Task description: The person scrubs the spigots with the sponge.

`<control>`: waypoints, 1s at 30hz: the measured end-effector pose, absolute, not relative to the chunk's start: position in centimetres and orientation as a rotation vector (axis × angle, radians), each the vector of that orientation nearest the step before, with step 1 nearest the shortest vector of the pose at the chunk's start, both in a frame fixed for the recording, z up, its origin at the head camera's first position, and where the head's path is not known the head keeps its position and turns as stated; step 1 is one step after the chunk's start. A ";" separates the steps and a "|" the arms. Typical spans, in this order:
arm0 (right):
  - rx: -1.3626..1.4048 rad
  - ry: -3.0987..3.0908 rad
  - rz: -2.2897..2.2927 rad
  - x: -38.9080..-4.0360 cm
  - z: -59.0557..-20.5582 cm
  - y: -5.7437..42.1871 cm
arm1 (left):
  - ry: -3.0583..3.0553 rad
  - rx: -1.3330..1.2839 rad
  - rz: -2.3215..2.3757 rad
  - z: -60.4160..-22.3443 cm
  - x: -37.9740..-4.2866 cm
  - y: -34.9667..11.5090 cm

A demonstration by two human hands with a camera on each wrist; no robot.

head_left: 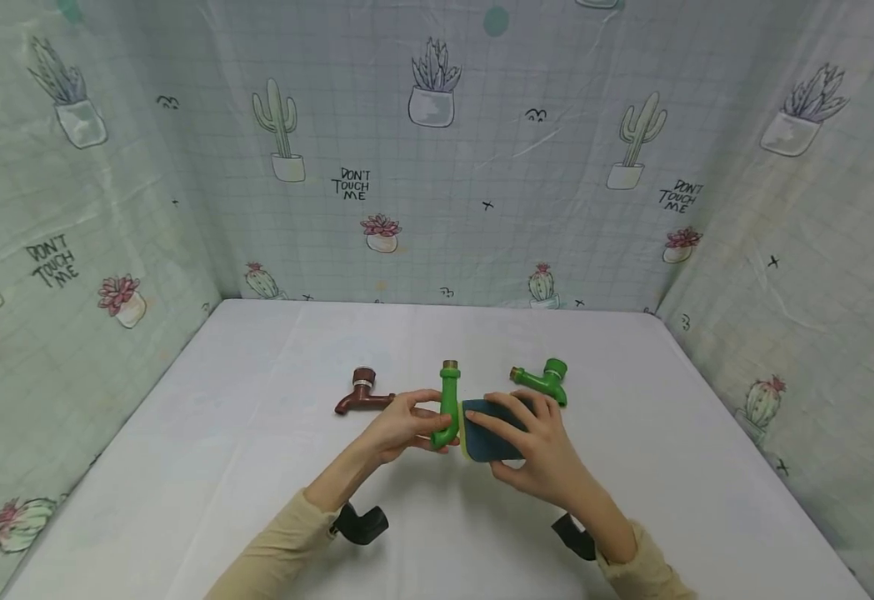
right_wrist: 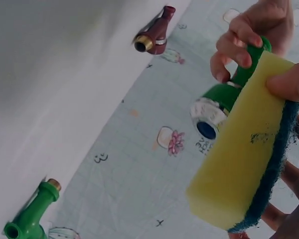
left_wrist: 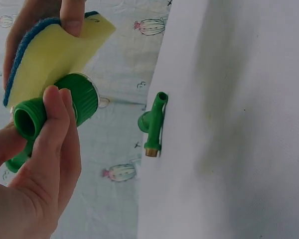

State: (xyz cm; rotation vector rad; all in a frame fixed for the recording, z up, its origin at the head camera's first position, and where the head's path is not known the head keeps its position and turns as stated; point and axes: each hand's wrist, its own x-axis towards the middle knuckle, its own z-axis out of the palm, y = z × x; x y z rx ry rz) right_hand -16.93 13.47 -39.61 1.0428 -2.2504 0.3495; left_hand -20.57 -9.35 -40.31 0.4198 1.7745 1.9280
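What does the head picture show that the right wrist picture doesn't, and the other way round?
Only the head view shows the beige sleeves. Only the right wrist view shows dark marks on the sponge. Both share the left hand gripping a green tap, the right hand gripping that sponge, a brown tap and a second green tap.

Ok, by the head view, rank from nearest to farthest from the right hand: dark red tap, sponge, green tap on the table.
1. Sponge, held in the right hand.
2. Green tap on the table, just beyond that hand.
3. Dark red tap, off to the left.
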 end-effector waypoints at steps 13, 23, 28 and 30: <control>1.016 -2.493 0.557 -18.0 -39.1 14.1 | 1.992 0.538 1.773 -40.6 -20.4 -9.1; 1.005 -2.328 0.333 -17.4 -39.2 13.5 | 1.880 0.400 1.959 -41.0 -20.3 -8.9; 1.003 -2.217 0.238 -17.3 -39.7 13.4 | 1.790 0.279 2.040 -40.8 -20.4 -8.6; 1.002 -2.189 0.210 -17.3 -39.9 13.4 | 1.741 0.218 2.072 -40.8 -20.5 -8.5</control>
